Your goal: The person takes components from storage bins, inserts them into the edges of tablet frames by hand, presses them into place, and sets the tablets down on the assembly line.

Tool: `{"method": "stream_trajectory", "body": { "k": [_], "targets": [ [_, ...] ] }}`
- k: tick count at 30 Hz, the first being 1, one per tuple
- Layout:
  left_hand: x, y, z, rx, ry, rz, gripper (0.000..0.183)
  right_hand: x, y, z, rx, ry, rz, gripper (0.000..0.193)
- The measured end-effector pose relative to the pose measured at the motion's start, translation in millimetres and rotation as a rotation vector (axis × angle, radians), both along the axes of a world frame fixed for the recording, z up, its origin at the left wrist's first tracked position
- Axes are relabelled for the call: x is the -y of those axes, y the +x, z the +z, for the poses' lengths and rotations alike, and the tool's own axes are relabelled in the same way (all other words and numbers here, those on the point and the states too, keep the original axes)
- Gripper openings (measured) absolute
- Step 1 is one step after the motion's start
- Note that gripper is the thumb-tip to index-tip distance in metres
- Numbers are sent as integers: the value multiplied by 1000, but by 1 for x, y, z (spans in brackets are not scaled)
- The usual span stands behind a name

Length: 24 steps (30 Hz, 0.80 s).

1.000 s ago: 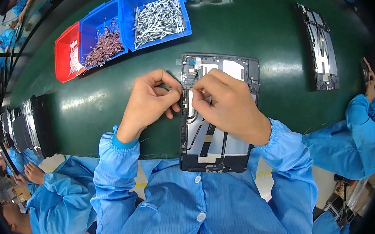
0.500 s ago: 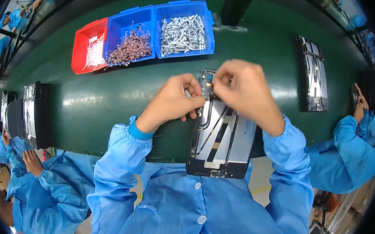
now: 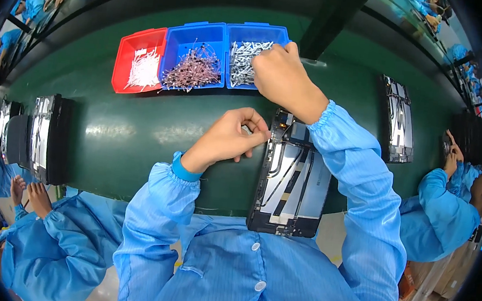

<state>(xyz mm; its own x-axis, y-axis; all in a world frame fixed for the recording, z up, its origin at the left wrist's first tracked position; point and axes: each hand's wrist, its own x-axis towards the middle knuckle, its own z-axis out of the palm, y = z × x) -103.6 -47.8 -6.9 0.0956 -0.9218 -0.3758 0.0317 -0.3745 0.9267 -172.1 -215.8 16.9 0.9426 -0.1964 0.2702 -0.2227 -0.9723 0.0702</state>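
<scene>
An opened tablet, its inner strips and black cables exposed, lies at the table's near edge in front of me. At its upper left edge, the thumb and forefinger of my left hand are pinched together; whatever is between them is too small to make out. My right hand reaches over the right blue bin, which is full of small silvery-white strips. Its fingers are curled down among these strips, and the fingertips are hidden behind the hand. The right forearm passes over the tablet's upper right corner.
Left of that bin, a second blue bin holds thin brownish wired parts, and a red bin holds white strips. More opened tablets lie at right and left. A dark post stands behind the bins. Co-workers sit on both sides.
My right hand has left the tablet's top and moved up and away to the right blue bin. My left hand remains at the tablet's upper left edge. The view has shifted slightly.
</scene>
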Motion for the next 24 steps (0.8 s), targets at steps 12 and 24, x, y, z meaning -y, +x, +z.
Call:
{"method": "stream_trajectory", "body": {
  "k": [12, 24],
  "targets": [
    [-3, 12, 10, -534, -92, 264, 27, -18, -53, 19, 436, 440, 296, 13],
    [-4, -1, 15, -619, -85, 101, 21, -46, -103, -2, 521, 226, 447, 29]
  ]
}}
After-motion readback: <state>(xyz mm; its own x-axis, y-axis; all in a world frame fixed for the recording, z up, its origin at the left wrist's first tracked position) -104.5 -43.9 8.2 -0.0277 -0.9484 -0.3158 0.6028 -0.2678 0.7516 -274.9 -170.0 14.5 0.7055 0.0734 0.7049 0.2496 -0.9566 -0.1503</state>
